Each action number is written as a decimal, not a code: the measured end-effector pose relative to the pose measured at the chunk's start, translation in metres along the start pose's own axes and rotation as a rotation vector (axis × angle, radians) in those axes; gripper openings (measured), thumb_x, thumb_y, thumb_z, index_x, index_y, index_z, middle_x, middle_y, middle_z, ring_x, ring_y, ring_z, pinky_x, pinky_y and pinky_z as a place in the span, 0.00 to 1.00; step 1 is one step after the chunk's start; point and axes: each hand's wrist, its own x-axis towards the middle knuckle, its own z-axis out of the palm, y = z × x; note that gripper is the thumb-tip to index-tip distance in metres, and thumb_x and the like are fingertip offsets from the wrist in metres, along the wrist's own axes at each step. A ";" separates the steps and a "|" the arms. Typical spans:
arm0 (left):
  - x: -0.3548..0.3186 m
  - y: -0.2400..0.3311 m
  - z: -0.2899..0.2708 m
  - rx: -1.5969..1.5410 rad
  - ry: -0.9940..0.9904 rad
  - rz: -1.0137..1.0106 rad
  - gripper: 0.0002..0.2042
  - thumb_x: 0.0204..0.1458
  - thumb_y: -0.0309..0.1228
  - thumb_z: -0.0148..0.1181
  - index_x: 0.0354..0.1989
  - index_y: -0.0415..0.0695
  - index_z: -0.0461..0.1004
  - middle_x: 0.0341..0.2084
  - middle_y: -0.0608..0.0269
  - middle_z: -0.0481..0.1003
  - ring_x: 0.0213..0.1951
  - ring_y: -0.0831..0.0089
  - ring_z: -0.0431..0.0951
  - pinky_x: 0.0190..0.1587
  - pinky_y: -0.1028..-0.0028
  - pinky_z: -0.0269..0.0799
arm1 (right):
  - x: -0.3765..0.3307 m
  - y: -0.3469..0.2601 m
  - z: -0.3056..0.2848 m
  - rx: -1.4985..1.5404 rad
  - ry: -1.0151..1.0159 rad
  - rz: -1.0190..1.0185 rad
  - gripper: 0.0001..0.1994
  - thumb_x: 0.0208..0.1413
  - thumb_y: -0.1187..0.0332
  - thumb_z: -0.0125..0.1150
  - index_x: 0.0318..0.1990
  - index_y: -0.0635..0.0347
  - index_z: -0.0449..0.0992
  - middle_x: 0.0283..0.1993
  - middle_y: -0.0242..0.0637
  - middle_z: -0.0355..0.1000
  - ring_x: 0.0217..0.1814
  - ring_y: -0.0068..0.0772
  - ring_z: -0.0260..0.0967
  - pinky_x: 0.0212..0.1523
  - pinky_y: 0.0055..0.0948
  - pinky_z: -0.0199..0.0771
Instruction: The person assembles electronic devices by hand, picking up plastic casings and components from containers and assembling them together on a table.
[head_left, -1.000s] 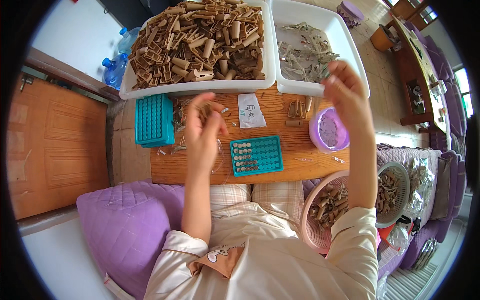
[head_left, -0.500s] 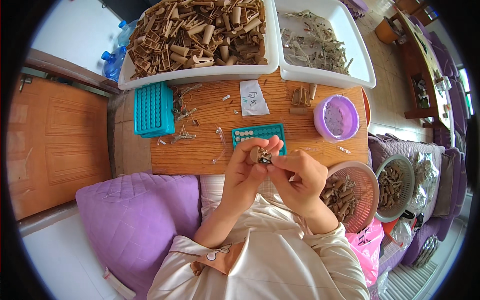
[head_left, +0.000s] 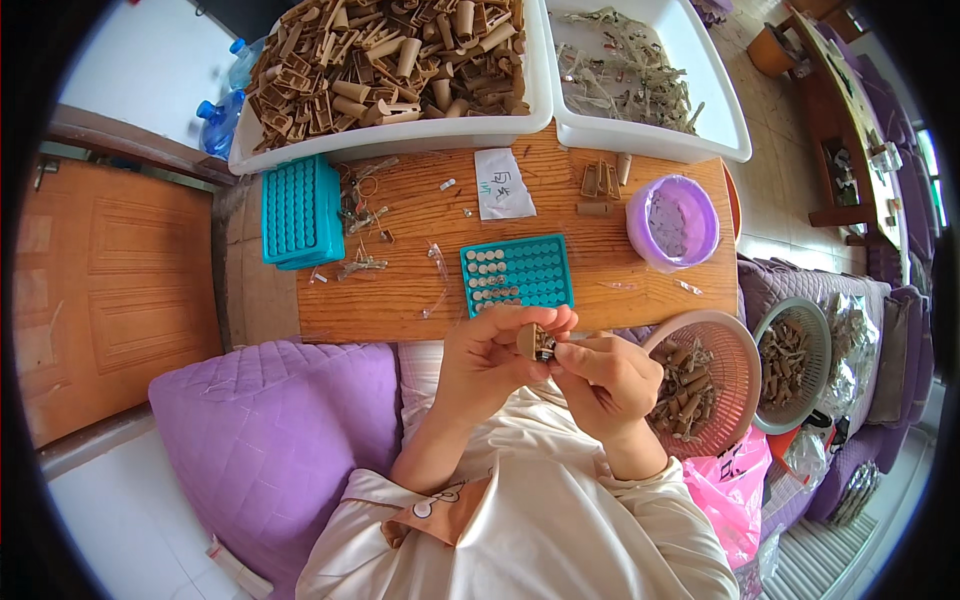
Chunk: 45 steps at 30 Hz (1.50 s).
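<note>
Now, in the head view, both hands sit together just below the near edge of the desk (head_left: 400, 310), over the person's lap. A second ago they were apart and up over the desk, the right one reaching far out toward the white bins; half a second ago they had already drawn in, and since then they have only tightened around the same piece. That reads as the fetching being over and close fitting work on one piece being under way.

The left hand (head_left: 490, 355) is curled closed, thumb and fingers pinching a small tan tube piece (head_left: 528, 340) at its upper right. The right hand (head_left: 610, 385) is also closed, its fingertips pressed against the dark, metallic-looking end of that piece (head_left: 545, 347); what exactly it pinches there is too small to tell.

The piece looks short, stubby and cardboard-brown, like the heap in the large white bin (head_left: 390, 130) far above the hands.

Just above the hands lies a teal tray (head_left: 517, 273), its left columns filled with small round pieces. Right of the right hand stands a pink basket (head_left: 700, 330) of similar tan pieces.
</note>
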 end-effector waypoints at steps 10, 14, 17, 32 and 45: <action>-0.011 0.000 0.007 -0.091 0.196 -0.037 0.23 0.48 0.30 0.51 0.54 0.39 0.55 0.47 0.56 0.64 0.50 0.64 0.64 0.52 0.67 0.60 | -0.008 0.008 0.006 -0.032 -0.210 0.079 0.20 0.35 0.83 0.57 0.39 0.52 0.74 0.30 0.32 0.61 0.20 0.23 0.58 0.17 0.22 0.60; -0.014 0.005 0.012 -0.113 0.217 -0.089 0.26 0.50 0.33 0.48 0.56 0.39 0.49 0.50 0.55 0.61 0.52 0.63 0.61 0.53 0.68 0.58 | -0.011 0.007 0.012 -0.025 -0.177 0.075 0.20 0.35 0.83 0.57 0.39 0.52 0.74 0.27 0.31 0.58 0.20 0.23 0.57 0.16 0.21 0.59; -0.016 0.005 0.013 -0.170 0.203 -0.126 0.27 0.51 0.35 0.46 0.57 0.39 0.46 0.51 0.55 0.60 0.54 0.63 0.58 0.54 0.69 0.57 | -0.015 0.006 0.015 -0.052 -0.124 0.065 0.20 0.35 0.84 0.57 0.39 0.52 0.75 0.27 0.30 0.56 0.20 0.22 0.56 0.16 0.20 0.58; -0.021 0.016 0.017 0.074 0.082 -0.155 0.26 0.53 0.35 0.43 0.57 0.37 0.46 0.50 0.53 0.61 0.53 0.66 0.59 0.54 0.70 0.54 | -0.023 -0.001 0.007 -0.159 -0.004 0.002 0.20 0.32 0.82 0.59 0.38 0.54 0.75 0.28 0.33 0.63 0.18 0.21 0.59 0.16 0.17 0.61; -0.023 0.013 0.017 0.323 0.122 -0.014 0.20 0.47 0.22 0.52 0.50 0.35 0.59 0.42 0.55 0.68 0.44 0.71 0.69 0.47 0.77 0.64 | -0.018 -0.007 0.009 0.048 0.058 0.140 0.11 0.34 0.83 0.60 0.29 0.62 0.72 0.27 0.38 0.70 0.25 0.28 0.69 0.22 0.21 0.69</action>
